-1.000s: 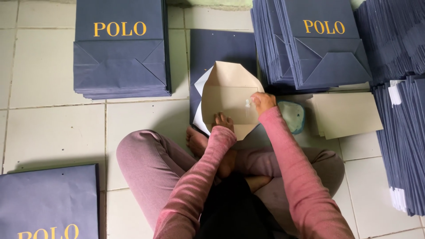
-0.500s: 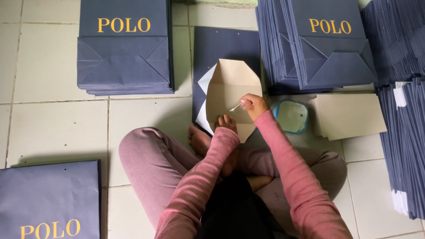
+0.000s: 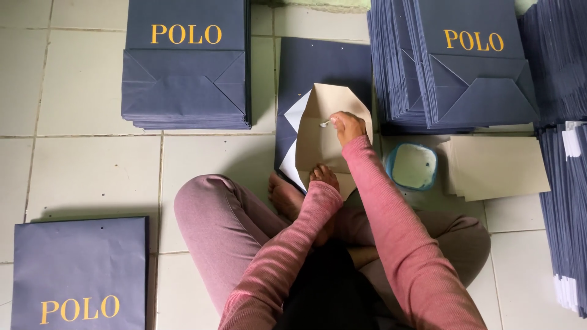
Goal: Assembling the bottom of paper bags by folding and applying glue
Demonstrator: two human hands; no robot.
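- Head view: the right hand (image 3: 348, 126) pinches a small white stick (image 3: 324, 123), its tip on the tan flap (image 3: 327, 131) of a navy bag (image 3: 321, 79) lying on the floor.
- The left hand (image 3: 324, 177), fingers down, presses the flap's near edge.
- A blue tub (image 3: 414, 166) sits just right of the bag, beside tan cards (image 3: 498, 166).

Floor (image 3: 92, 171): pale square tiles with thin dark grout lines, lit evenly by soft daylight, faint shadows only. Landmark: stack of flat navy paper bags (image 3: 185, 64) at upper left, gold lettering on top, folded bottoms facing the camera. Right of that stack, a second, taller navy stack (image 3: 455, 61), fanned at its left edge. Further right, more navy bags (image 3: 565, 183) run down the frame edge. Below the landmark, at bottom left, one navy bag (image 3: 79, 275) lies flat on the tiles.
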